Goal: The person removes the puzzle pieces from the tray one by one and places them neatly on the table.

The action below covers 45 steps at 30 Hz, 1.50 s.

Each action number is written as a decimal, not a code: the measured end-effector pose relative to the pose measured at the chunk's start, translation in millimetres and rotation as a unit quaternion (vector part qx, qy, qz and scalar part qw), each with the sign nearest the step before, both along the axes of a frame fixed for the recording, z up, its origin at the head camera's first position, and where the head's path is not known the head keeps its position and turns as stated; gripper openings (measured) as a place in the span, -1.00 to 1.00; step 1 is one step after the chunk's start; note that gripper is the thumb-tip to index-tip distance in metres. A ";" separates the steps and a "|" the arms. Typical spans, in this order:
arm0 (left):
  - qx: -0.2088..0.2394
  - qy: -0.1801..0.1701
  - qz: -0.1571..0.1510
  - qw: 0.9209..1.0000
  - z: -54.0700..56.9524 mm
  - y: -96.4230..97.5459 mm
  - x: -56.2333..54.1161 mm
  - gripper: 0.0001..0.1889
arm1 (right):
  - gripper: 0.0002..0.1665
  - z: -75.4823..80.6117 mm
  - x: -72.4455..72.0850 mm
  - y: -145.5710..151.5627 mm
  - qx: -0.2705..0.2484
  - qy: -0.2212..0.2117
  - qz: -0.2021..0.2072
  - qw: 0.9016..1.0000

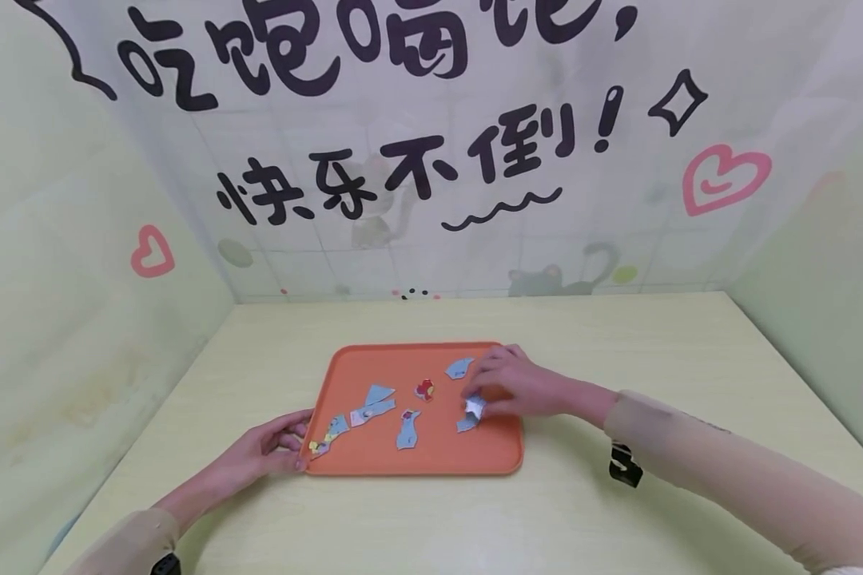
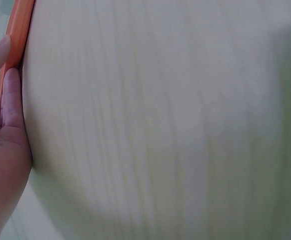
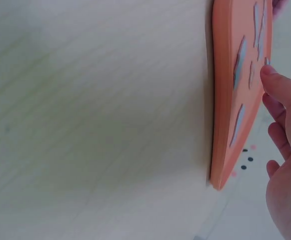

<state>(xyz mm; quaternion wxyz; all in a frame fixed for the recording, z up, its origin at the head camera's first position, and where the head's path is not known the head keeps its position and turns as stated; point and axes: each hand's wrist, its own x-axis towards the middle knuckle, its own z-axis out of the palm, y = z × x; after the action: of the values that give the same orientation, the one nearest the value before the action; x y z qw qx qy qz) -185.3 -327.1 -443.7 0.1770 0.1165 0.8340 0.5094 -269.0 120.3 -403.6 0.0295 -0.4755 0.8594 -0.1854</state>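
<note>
An orange tray (image 1: 431, 457) lies on the table and carries several thin, irregular puzzle pieces, mostly light blue. My left hand (image 1: 269, 447) holds the tray's left rim near its front corner; in the left wrist view, fingers (image 2: 13, 97) lie along the orange edge. Over the tray's right side, my right hand (image 1: 514, 382) pinches a pale puzzle piece (image 1: 475, 406) between thumb and fingers. A blue piece (image 1: 466, 424) shows just below it. In the right wrist view, the thumb (image 3: 269, 70) hides most of the held piece.
A red and yellow piece (image 1: 425, 390) lies mid-tray, with a blue one (image 1: 407, 431) nearer the front. Other pieces (image 1: 372, 410) form a slanting line toward the left corner. Another blue piece (image 1: 459, 368) sits at the back right. A printed backdrop (image 1: 417, 255) stands behind the table.
</note>
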 end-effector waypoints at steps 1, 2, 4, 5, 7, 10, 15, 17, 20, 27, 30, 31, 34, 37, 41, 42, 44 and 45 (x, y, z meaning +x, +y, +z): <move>0.001 0.000 0.000 1.000 0.3 0.0 0.2 -0.24 | -0.67 0.6 -0.7 2.4 -0.005 0.005 -0.002 1.000; 0.002 0.000 0.000 1.000 0.5 0.0 0.5 -0.24 | -0.67 1.0 -1.5 4.8 -0.010 0.010 -0.005 1.000; 0.003 -0.002 0.000 1.000 1.0 -0.1 1.0 -0.24 | -0.67 1.8 -3.2 9.7 -0.020 0.014 -0.011 1.000; 0.003 -0.002 0.000 1.000 1.2 -0.1 1.3 -0.24 | -0.66 1.7 -4.5 12.5 -0.024 0.017 -0.014 0.999; 0.003 -0.002 0.000 1.000 1.1 -0.3 1.6 -0.24 | -0.65 0.6 -7.6 18.1 -0.031 0.027 -0.020 0.999; 0.005 -0.001 -0.001 1.000 0.6 -0.7 1.5 -0.24 | -0.62 -1.0 -12.3 26.7 -0.040 0.039 -0.032 0.998; -0.003 -0.003 0.002 1.000 0.2 -0.9 1.2 -0.25 | -0.61 -1.7 -18.4 39.7 -0.058 0.051 -0.054 0.996; -0.010 -0.010 0.009 1.000 0.6 -0.7 1.2 -0.26 | -0.62 -2.1 -20.8 44.4 -0.066 0.054 -0.061 0.995; -0.017 -0.013 0.011 1.000 1.1 -0.6 1.3 -0.26 | -0.61 -4.1 -25.4 51.0 -0.071 0.059 -0.071 0.993; -0.016 -0.011 0.007 1.000 1.2 -1.2 1.3 -0.27 | -0.60 -13.6 -37.0 63.5 -0.063 0.060 -0.104 0.991; -0.020 -0.015 0.010 1.000 1.6 -1.1 1.3 -0.27 | -0.60 -16.9 -41.5 67.8 -0.063 0.060 -0.113 0.990; -0.020 -0.019 0.014 0.999 1.8 -1.0 1.3 -0.26 | -0.60 -18.0 -42.8 69.2 -0.066 0.062 -0.114 0.989; -0.016 -0.020 0.011 1.000 2.4 -0.2 1.5 -0.26 | -0.60 -21.1 -46.2 72.5 -0.069 0.065 -0.120 0.988; -0.010 -0.019 0.008 1.000 3.1 0.4 2.1 -0.25 | -0.61 -24.1 -48.5 74.4 -0.067 0.065 -0.127 0.987; -0.009 -0.020 0.010 1.000 3.5 0.4 2.7 -0.25 | -0.62 -27.1 -50.2 74.9 -0.054 0.055 -0.139 0.987; -0.008 -0.019 0.011 1.000 3.4 0.4 2.8 -0.25 | -0.63 -27.6 -50.5 74.9 -0.053 0.051 -0.142 0.987; -0.005 -0.014 0.008 1.000 3.1 0.3 2.7 -0.25 | -0.64 -28.4 -51.1 74.6 -0.051 0.040 -0.144 0.987; -0.004 -0.009 0.004 1.000 2.7 0.1 2.5 -0.25 | -0.64 -28.7 -51.4 74.4 -0.052 0.034 -0.146 0.987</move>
<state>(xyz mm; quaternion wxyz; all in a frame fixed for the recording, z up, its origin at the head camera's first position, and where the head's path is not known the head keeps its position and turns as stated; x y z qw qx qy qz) -182.8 -327.1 -441.1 0.1831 0.1083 0.8350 0.5075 -320.3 194.6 -432.3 -0.0521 -0.3522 0.9093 -0.2155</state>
